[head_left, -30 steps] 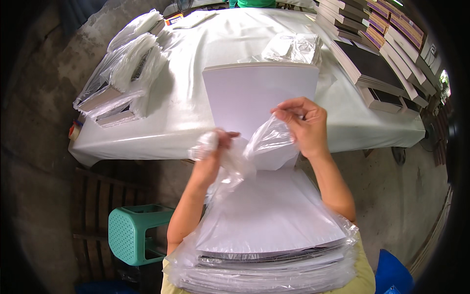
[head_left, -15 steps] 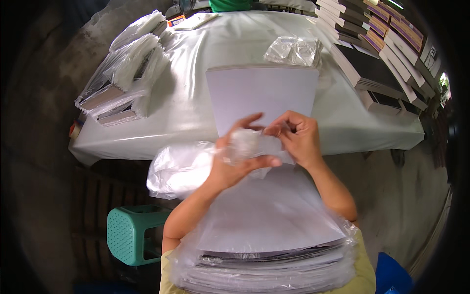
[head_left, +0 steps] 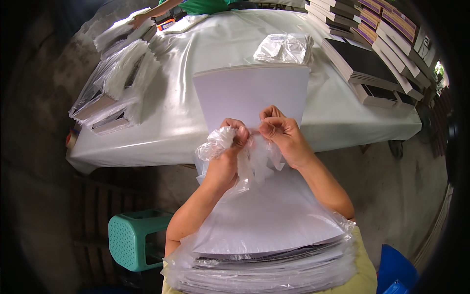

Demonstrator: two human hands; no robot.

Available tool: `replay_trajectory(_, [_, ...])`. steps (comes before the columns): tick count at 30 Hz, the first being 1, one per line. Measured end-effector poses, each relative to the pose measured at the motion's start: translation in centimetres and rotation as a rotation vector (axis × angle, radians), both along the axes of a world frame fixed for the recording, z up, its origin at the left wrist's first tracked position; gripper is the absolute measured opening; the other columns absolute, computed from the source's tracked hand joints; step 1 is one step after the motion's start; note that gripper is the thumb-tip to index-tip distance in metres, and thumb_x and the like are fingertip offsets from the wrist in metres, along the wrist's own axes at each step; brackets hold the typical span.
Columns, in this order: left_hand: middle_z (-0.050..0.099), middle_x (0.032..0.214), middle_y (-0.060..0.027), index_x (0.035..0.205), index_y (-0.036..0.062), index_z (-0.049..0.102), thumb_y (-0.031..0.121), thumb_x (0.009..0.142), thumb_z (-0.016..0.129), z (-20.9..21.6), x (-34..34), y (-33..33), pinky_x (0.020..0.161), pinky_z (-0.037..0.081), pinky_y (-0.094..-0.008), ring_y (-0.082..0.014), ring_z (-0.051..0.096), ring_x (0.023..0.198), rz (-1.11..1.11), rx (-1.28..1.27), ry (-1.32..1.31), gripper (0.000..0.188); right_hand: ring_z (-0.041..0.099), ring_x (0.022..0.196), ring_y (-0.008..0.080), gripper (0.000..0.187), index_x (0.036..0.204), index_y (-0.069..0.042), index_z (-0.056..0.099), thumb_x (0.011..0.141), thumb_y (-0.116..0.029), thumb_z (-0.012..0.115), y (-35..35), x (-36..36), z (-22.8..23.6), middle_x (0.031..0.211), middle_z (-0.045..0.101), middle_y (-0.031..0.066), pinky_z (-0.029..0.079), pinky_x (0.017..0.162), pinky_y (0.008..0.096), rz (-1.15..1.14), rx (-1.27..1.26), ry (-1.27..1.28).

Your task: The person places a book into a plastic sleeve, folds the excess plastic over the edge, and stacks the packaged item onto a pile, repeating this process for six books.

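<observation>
My left hand (head_left: 229, 154) is closed round a bunched clear plastic bag (head_left: 218, 143), and loose folds hang below its fingers. Close beside it, my right hand (head_left: 284, 132) pinches the bag's edge between thumb and fingertips. Both hands are above the near table edge, in front of a stack of white sheets or boards (head_left: 252, 90). Against my body rests a thick pile of plastic-sleeved sheets (head_left: 267, 215), its top face white and some dark edges showing lower down.
Plastic-wrapped stacks (head_left: 115, 73) lie on the table's left, where another person's hand (head_left: 142, 18) touches the far one. A folded plastic bundle (head_left: 284, 48) sits behind the white stack. Black-topped stacks (head_left: 362, 63) fill the right. A green stool (head_left: 122, 242) stands lower left.
My left hand has closed on the plastic, and the part spread out to the left is now gathered in. The other person's arm has come in at the upper left.
</observation>
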State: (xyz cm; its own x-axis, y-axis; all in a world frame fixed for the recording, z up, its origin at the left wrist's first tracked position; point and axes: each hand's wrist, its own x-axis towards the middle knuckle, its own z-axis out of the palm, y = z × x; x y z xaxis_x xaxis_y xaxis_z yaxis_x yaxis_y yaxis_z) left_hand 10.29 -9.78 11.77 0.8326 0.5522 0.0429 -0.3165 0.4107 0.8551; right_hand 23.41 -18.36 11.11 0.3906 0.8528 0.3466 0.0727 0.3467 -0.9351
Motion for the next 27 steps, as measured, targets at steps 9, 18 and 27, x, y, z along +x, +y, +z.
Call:
replay_trajectory(9, [0.05,0.075,-0.0067,0.097,0.0013,0.051,0.026,0.067,0.072,-1.4,-3.0,2.2,0.062,0.036,-0.0267,-0.013,0.045,0.071,-0.299,0.178,-0.013,0.044,0.037,0.042,0.0075,0.025,0.066,-0.012,0.049,0.083,-0.027,0.058,-1.1,1.7,2.7,0.049,0.037,-0.0031,0.035,0.045,0.023,-0.038,-0.045,0.805])
replay_trajectory(18, [0.053,0.106,-0.018,0.085,0.0071,0.056,0.027,0.078,0.059,-4.3,-8.7,6.8,0.069,0.048,-0.0335,-0.0248,0.058,0.07,-0.264,0.3,-0.212,0.022,0.024,0.036,0.0016,0.033,0.065,-0.013,0.046,0.081,-0.039,0.058,-3.8,6.5,2.6,0.046,0.028,-0.0068,0.019,0.033,0.0196,-0.13,-0.033,0.607])
replay_trajectory(27, [0.048,0.115,-0.0122,0.113,0.0096,0.048,0.041,0.076,0.062,-5.3,-6.4,6.6,0.068,0.051,-0.0322,-0.0186,0.057,0.084,-0.224,0.493,-0.214,0.05,0.056,0.073,0.0144,0.066,0.112,-0.003,0.049,0.074,-0.057,0.055,-5.7,4.8,0.6,0.079,0.057,0.0066,0.044,0.066,0.0264,0.731,0.422,0.367])
